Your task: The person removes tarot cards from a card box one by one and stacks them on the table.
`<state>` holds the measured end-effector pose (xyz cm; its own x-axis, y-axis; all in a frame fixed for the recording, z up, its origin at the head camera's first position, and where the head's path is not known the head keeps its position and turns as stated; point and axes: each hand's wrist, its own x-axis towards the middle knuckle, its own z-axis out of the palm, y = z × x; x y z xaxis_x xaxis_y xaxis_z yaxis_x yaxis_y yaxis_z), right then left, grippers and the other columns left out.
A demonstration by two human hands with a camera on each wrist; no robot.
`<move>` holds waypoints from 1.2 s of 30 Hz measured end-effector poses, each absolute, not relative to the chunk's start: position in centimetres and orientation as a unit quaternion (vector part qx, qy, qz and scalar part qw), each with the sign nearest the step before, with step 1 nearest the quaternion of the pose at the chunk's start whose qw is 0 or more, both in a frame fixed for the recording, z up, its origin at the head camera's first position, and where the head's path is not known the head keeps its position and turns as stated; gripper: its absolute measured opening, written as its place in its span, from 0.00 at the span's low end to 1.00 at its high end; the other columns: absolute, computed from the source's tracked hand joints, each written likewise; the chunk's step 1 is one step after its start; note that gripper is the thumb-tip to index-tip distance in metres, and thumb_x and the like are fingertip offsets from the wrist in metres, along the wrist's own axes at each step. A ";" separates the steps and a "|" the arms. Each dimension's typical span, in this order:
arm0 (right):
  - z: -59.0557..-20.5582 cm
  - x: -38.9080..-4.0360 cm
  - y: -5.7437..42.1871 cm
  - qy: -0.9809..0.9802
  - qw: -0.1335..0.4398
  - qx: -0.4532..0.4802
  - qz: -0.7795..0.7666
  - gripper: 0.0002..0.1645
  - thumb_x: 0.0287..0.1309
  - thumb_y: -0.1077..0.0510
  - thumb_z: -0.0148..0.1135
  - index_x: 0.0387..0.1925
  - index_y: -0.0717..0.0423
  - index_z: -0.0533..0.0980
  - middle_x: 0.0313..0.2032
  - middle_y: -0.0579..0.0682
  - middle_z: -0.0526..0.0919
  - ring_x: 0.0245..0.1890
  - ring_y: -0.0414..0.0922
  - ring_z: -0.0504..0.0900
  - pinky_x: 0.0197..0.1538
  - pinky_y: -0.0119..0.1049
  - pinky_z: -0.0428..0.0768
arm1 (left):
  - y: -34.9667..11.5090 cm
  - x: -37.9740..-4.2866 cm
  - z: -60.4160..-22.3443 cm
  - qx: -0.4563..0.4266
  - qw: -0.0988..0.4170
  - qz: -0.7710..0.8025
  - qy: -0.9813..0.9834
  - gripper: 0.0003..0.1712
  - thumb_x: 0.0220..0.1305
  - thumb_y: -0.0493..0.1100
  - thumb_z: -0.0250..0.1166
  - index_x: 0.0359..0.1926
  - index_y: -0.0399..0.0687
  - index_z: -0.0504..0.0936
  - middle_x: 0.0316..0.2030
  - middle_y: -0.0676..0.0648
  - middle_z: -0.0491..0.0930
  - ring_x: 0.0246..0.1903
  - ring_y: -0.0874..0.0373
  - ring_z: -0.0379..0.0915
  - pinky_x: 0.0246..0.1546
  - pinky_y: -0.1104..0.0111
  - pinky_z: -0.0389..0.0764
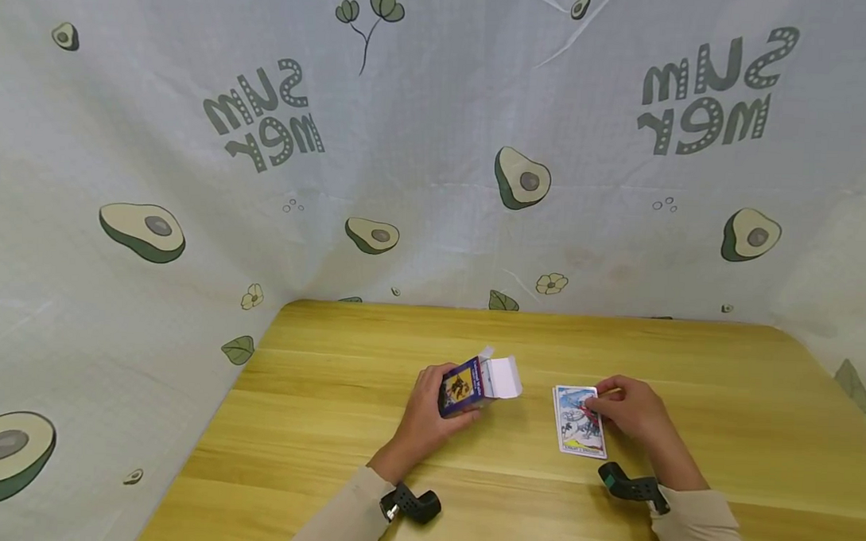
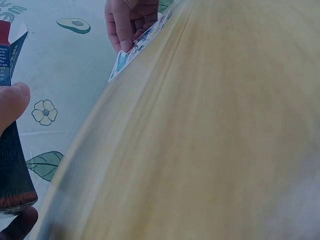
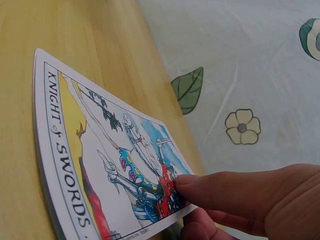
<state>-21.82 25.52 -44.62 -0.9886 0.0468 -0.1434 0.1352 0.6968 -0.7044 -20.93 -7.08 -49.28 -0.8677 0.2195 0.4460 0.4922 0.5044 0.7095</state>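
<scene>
My left hand (image 1: 428,403) grips a purple tarot card box (image 1: 461,385), tilted, with its white end flap standing open toward the right. In the left wrist view the box (image 2: 15,165) shows its dark side, with the thumb across it. My right hand (image 1: 636,409) pinches the edge of a small stack of tarot cards (image 1: 574,423) at the table. The thumb lies on the top card, a Knight of Swords (image 3: 125,165) in the right wrist view; the other fingers curl at the edge, partly hidden beneath.
The wooden table (image 1: 344,355) extends under both hands. Behind and to the left hangs a pale cloth (image 1: 437,143) printed with avocados, leaves and flowers. A dark strap-on camera (image 1: 414,505) sits on the left wrist, another camera (image 1: 629,486) on the right.
</scene>
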 end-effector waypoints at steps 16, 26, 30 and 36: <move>-44.8 -21.7 25.1 0.933 0.045 0.043 -0.355 0.25 0.56 0.54 0.66 0.48 0.70 0.74 0.36 0.62 0.81 0.35 0.52 0.76 0.35 0.39 0.71 | -7.1 -20.9 -49.4 -0.207 0.147 -0.456 -0.853 0.42 0.51 0.56 0.75 0.63 0.50 0.66 0.52 0.50 0.70 0.48 0.59 0.64 0.49 0.63 0.71; -44.8 -21.7 24.8 0.933 0.040 0.047 -0.353 0.25 0.56 0.54 0.66 0.49 0.68 0.74 0.37 0.64 0.80 0.36 0.54 0.75 0.36 0.42 0.70 | -7.1 -20.8 -49.4 -0.208 0.145 -0.456 -0.853 0.42 0.51 0.56 0.74 0.63 0.50 0.65 0.53 0.50 0.70 0.48 0.58 0.64 0.49 0.63 0.71; -44.8 -21.8 24.8 0.935 0.038 0.045 -0.350 0.25 0.56 0.54 0.66 0.49 0.68 0.74 0.38 0.65 0.81 0.36 0.55 0.76 0.37 0.45 0.71 | -7.1 -20.8 -49.3 -0.206 0.141 -0.457 -0.854 0.42 0.51 0.55 0.74 0.63 0.50 0.65 0.53 0.50 0.70 0.48 0.59 0.64 0.49 0.63 0.71; -44.7 -21.7 24.7 0.936 0.035 0.043 -0.347 0.25 0.56 0.54 0.66 0.49 0.68 0.75 0.37 0.64 0.80 0.35 0.55 0.76 0.37 0.45 0.71 | -7.0 -20.9 -49.2 -0.201 0.134 -0.459 -0.855 0.42 0.51 0.55 0.75 0.63 0.51 0.66 0.53 0.51 0.70 0.48 0.60 0.64 0.49 0.63 0.70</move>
<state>-21.73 24.74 -44.73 -0.9938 0.0562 -0.0955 0.1049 0.7557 -0.6465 -20.91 -7.04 -49.19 -0.8833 0.2207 0.4136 0.4667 0.4984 0.7307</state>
